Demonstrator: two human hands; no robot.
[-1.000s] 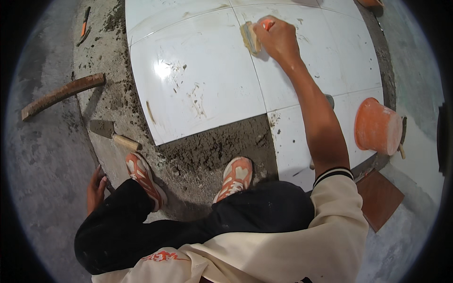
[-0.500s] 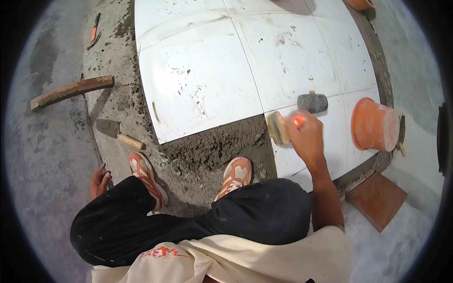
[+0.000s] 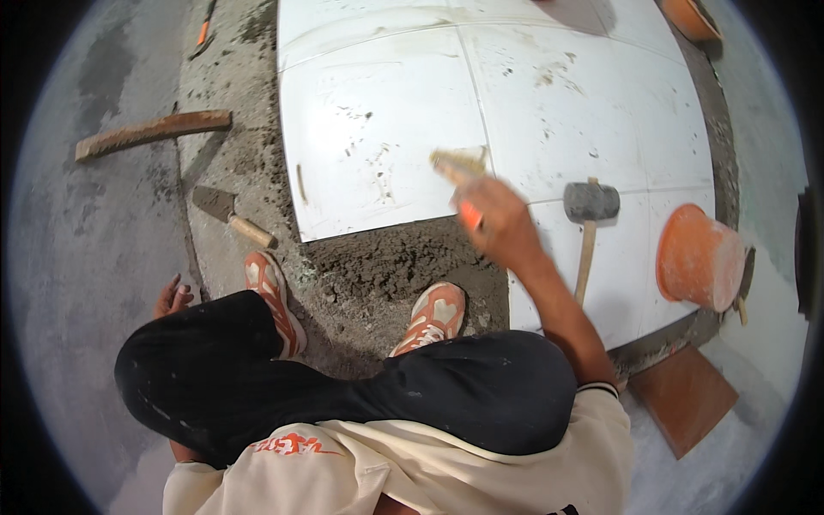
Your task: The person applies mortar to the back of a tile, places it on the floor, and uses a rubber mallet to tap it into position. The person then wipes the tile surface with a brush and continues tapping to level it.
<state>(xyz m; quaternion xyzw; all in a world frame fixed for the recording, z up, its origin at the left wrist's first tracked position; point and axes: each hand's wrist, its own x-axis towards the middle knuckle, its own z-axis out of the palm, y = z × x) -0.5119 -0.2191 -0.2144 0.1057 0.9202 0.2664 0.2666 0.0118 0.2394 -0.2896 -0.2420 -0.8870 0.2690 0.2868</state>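
one right hand (image 3: 502, 221), blurred, fingers clamped on the orange grip of a brush (image 3: 463, 163); brush tilted, its bristle end toward the upper left, above the near right corner of a large white tile (image 3: 369, 142), close to the joint with the next; whether the bristles touch the surface cannot be told. one left hand (image 3: 174, 297), low at the left beside the knee, its visible fingers loosely apart, the rest partly hidden by black trousers (image 3: 343, 386). further white tiles (image 3: 584, 112), laid edge to edge, thin joints between, smeared and specked with grey-brown dirt. one bed of mortar (image 3: 403, 262), dark and rough, in the notch before the near edge of the large tile. one mallet (image 3: 592, 202), grey-black head, wooden handle pointing toward the right forearm, resting on the tiling. one bucket (image 3: 699, 257), orange, dusty, tipped on its side at the right; a second, orange pot (image 3: 691, 19), at the upper right, cut by the rim of the view. one trowel (image 3: 232, 215), wooden handle, on the concrete at the left; above it, one reddish-brown bar (image 3: 154, 133); farther up, one hammer (image 3: 204, 30), orange and black. one brown tile (image 3: 685, 400), flat on the floor at the lower right. one pair of shoes (image 3: 433, 313), orange and cream, planted at the mortar's near side.
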